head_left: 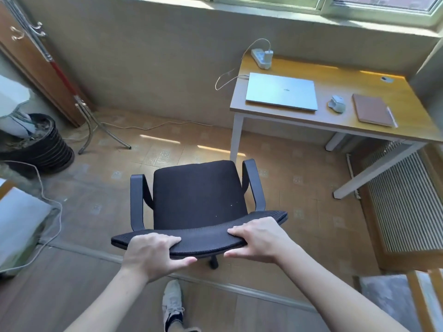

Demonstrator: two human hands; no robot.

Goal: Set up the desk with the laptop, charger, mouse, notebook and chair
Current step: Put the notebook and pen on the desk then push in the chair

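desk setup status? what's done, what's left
Done: laptop, closed, mouse and notebook lie on the desk; charger sits in the power strip, cable running to the laptop. In hand: left hand and right hand grip the chair backrest. Left: bring the chair to the desk.

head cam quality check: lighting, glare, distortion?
Head view: daylight from the window throws bright strips along the wooden desk and the tiled floor; wide-angle bends the edges; closed silver laptop sharp; both hands grip the black mesh chair back.
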